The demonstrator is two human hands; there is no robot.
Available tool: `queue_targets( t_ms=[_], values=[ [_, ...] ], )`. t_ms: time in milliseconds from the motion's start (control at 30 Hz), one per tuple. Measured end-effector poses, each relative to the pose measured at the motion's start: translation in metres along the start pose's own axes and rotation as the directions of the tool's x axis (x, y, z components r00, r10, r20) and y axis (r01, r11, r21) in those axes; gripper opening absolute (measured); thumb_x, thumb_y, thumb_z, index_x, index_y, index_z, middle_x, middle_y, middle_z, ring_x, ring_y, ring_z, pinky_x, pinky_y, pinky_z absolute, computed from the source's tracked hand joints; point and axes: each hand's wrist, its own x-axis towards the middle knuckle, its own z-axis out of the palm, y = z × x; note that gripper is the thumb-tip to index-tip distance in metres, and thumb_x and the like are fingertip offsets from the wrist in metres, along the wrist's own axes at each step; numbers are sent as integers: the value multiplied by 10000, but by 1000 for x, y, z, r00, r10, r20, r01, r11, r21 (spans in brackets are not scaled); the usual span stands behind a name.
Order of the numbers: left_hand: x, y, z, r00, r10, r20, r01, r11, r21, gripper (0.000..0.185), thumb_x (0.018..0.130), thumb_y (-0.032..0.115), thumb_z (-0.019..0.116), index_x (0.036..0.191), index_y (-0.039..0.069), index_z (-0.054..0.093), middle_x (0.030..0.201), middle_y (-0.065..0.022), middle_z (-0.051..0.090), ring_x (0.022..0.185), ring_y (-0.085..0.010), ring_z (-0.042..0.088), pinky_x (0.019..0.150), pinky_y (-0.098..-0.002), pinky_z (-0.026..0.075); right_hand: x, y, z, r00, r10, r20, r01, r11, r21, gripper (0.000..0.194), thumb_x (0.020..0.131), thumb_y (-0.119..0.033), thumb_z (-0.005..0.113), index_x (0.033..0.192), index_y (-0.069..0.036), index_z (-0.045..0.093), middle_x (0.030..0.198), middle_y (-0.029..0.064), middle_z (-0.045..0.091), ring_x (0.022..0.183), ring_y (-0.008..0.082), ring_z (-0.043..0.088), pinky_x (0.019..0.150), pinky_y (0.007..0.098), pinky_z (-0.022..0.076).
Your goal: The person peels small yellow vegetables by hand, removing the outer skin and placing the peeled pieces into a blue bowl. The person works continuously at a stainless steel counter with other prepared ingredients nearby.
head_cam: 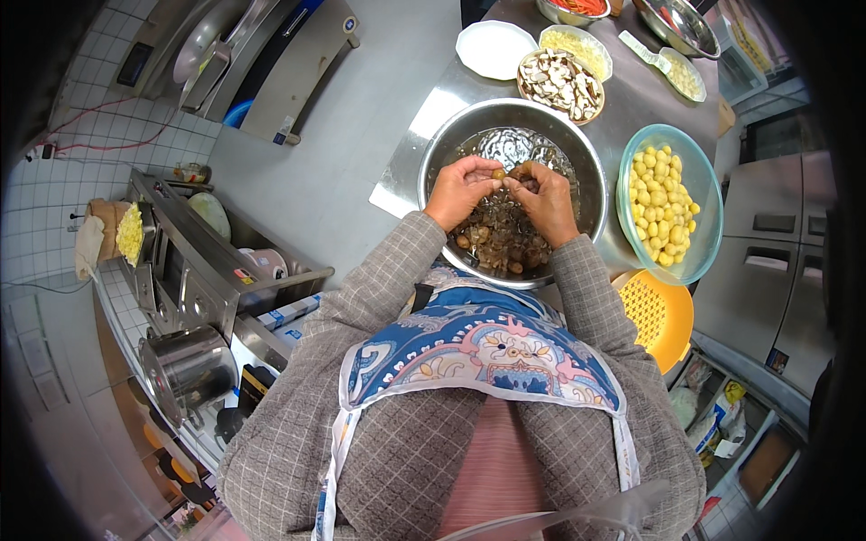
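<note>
Over a steel basin [593, 177], my left hand [465, 191] pinches a small potato [498, 174] between thumb and fingers. My right hand [545, 201] meets it from the other side, its thumb tip at the potato and its curled fingers beside it. Whether a bit of skin is between the right fingertips is hard to tell. Below both hands, brown water holds loose wet potato peels [502, 237] and several unpeeled small potatoes [477, 234]. To the right, a clear bowl [712, 203] holds many peeled yellow potatoes [657, 196].
A yellow plastic colander [643, 308] sits below the clear bowl. Beyond the basin are sliced mushrooms [560, 84], a white plate [496, 49] and a dish of chopped pale pieces [575, 49]. A steel stockpot [189, 372] and steel kitchen units stand at left, steel refrigerators [751, 270] at right.
</note>
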Motion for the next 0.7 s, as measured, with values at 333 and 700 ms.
queue_targets(
  t_ms=[333, 700],
  values=[
    [2, 8, 0, 989, -122, 86, 128, 990, -67, 328, 972, 8, 722, 1294, -38, 676, 1200, -100, 737, 1087, -147, 714, 983, -269, 580, -5, -2, 2, 997, 52, -61, -54, 998, -33, 126, 902, -84, 782, 924, 16, 708, 767, 81, 703, 668, 107, 662, 607, 311, 535],
    [-3, 15, -7, 902, -140, 408, 369, 741, -561, 422, 1038, -11, 613, 1456, -33, 556, 1400, -142, 631, 1209, -207, 670, 1077, -294, 570, -4, 31, -16, 993, 118, -32, -118, 993, 7, 84, 964, -45, 714, 1006, 21, 682, 808, 61, 701, 654, 89, 622, 624, 283, 526]
  ],
)
